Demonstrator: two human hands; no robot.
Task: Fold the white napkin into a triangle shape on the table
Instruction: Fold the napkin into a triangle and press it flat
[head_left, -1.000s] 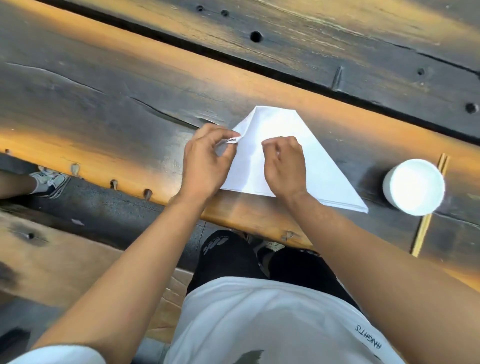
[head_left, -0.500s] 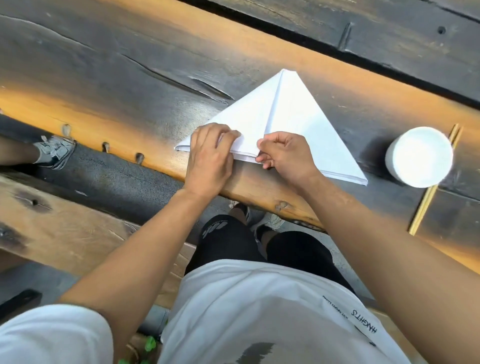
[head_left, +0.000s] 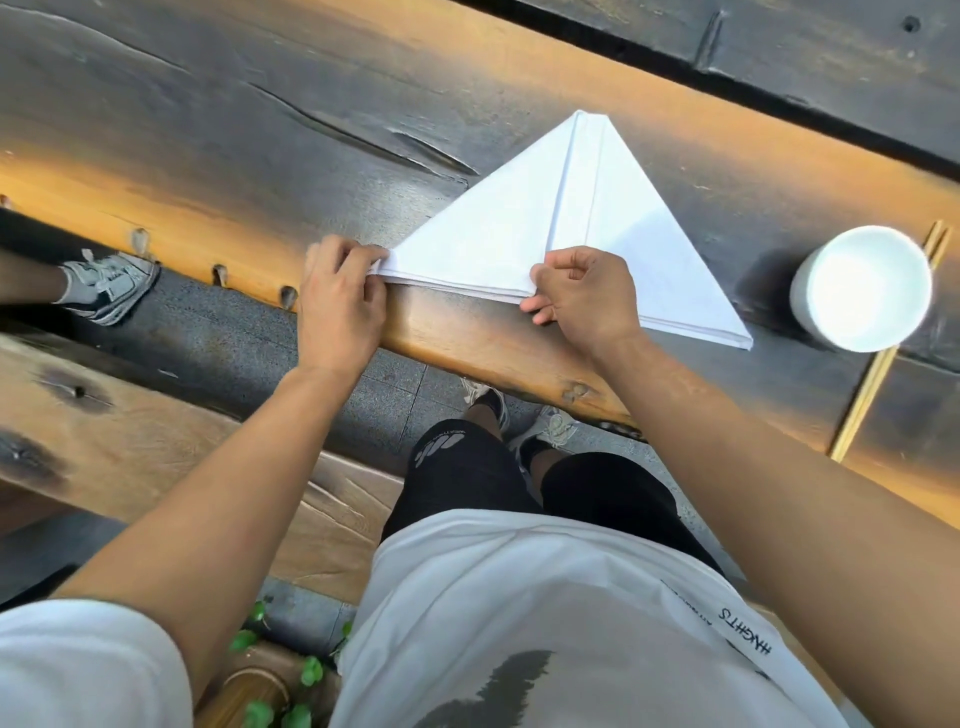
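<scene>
Dark plank table (head_left: 260, 130); white napkin (head_left: 613, 218) lay near its front edge as a triangle, left hand (head_left: 337, 306) pinching the left corner, right hand (head_left: 587, 296) pinching the bottom edge; uneven pull could misalign layers

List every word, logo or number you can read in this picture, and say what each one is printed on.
"#NGHTS": black print, upside down in this view, on the hem of the white T-shirt.
A second, smaller line of print beside it on the shirt: too small to read.
A white logo on the black shorts: a mark, not readable as letters.
No text on the white napkin, the white cup or the chopsticks.
</scene>
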